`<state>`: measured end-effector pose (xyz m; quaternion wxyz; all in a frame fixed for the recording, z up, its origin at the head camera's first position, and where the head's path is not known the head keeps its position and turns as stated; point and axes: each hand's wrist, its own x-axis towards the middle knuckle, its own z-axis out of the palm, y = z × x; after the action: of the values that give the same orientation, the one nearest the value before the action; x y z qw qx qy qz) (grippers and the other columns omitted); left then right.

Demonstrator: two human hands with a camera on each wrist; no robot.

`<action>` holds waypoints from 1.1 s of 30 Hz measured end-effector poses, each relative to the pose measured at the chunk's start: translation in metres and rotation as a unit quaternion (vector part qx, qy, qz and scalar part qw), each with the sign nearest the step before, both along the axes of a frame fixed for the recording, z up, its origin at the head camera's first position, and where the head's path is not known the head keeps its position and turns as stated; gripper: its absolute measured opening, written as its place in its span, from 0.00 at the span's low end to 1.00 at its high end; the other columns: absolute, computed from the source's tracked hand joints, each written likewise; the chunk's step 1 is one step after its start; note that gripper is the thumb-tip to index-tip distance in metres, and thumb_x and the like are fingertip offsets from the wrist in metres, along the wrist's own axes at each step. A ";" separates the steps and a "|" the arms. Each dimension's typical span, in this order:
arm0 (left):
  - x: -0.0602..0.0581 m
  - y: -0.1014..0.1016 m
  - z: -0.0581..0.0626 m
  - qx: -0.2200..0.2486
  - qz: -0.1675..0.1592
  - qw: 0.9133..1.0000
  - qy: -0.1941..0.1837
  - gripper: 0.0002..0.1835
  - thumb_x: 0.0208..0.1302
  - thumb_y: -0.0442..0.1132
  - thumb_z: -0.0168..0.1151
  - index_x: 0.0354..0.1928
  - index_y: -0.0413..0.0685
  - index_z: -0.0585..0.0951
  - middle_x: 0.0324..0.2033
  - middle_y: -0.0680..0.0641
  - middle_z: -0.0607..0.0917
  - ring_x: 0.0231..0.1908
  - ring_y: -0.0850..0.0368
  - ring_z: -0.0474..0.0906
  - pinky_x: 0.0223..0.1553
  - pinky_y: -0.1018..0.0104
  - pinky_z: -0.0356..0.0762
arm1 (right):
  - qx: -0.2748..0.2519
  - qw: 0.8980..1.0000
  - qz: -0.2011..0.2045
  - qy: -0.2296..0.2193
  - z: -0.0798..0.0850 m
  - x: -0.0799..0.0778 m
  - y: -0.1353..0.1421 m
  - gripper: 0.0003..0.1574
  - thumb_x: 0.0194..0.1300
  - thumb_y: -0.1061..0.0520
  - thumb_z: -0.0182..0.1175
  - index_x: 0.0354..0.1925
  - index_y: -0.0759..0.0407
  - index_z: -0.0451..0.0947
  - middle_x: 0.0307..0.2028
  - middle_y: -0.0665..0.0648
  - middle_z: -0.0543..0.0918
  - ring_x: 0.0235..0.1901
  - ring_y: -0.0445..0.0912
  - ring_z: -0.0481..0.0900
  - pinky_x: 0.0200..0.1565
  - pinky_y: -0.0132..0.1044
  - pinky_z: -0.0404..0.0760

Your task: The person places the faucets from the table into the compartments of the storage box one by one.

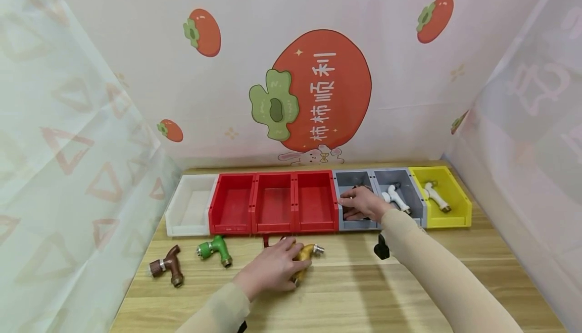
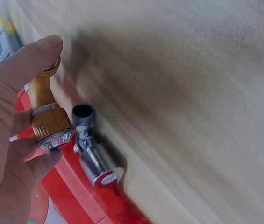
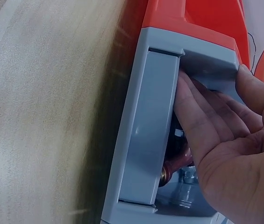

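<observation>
The near gray bin [image 3: 146,130] serves as the reference; left and right are as seen by the person. The right hand [image 3: 225,116] reaches into this bin, its fingers extended and set close together behind the front wall, the thumb apart at the bin's side edge. A dark red tap [image 3: 181,161] lies inside the bin, partly covered by the hand; contact between the two cannot be determined. The left hand [image 1: 275,267] is positioned in front of the bin and to its left. It grips a gold tap [image 2: 43,95] — thumb on one side, fingers on the other. Whether the gold tap touches the table [image 1: 327,313] cannot be determined. A silver tap [image 2: 94,156] lies left of the reference bin, just in front of the red bins [image 1: 273,228] and partly hidden from the head camera by the left hand. A green tap [image 1: 215,248] lies on the table farther left of the reference bin; a brown tap [image 1: 170,267] lies beyond it, farthest left. Three red bins adjoin the reference bin on its left, followed by a white bin [image 1: 188,230]. On its right stand a second gray bin [image 1: 418,217] and then a yellow bin [image 1: 459,217] — each containing a white tap. A sheet [image 1: 386,136] printed with persimmons hangs behind the reference bin.
</observation>
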<state>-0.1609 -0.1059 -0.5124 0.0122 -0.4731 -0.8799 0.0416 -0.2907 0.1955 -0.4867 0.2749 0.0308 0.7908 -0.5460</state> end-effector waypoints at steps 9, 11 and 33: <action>0.001 -0.009 0.018 0.021 0.010 1.000 0.009 0.33 0.58 0.57 0.75 0.66 0.66 0.79 0.65 0.42 0.78 0.65 0.37 0.74 0.63 0.47 0.77 | 0.004 1.000 0.012 0.004 0.001 0.001 0.001 0.35 0.76 0.53 0.59 0.73 0.69 0.65 0.53 0.66 0.82 0.43 0.55 0.87 0.47 0.48 0.88; 0.000 -0.011 0.019 0.028 0.010 0.999 0.019 0.34 0.57 0.57 0.76 0.67 0.65 0.78 0.65 0.42 0.78 0.65 0.38 0.74 0.63 0.48 0.77 | 0.005 1.000 0.016 0.005 0.001 0.001 0.001 0.35 0.77 0.53 0.59 0.72 0.69 0.65 0.53 0.66 0.82 0.43 0.56 0.87 0.47 0.48 0.88; -0.019 -0.002 0.032 0.089 0.106 0.990 0.021 0.38 0.54 0.56 0.78 0.69 0.64 0.78 0.69 0.42 0.74 0.69 0.39 0.68 0.67 0.48 0.73 | -0.001 1.000 0.017 0.011 0.000 0.002 0.002 0.34 0.77 0.52 0.58 0.71 0.69 0.67 0.50 0.65 0.83 0.43 0.55 0.87 0.47 0.47 0.88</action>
<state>-0.1797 -0.1078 -0.4804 0.0684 -0.3734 -0.9248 -0.0262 -0.2886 0.1975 -0.4866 0.2756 0.0111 0.7935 -0.5424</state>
